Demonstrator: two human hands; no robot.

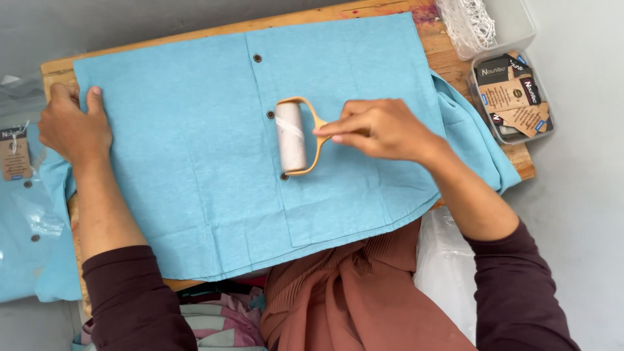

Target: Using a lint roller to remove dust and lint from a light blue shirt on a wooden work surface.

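In the head view, a light blue buttoned cotton shirt point(195, 149) lies spread flat over the wooden tabletop point(448, 55), filling the middle of the frame; the right hand point(380, 127), its grip closed around the handle, holds a lint roller with a white sticky drum and orange frame point(296, 136) on the shirt's button placket at centre; the left hand point(71, 123), fingers curled over the cloth's edge, presses the shirt down at the left; clear plastic boxes of cardboard tags point(513, 97) sit upper right.
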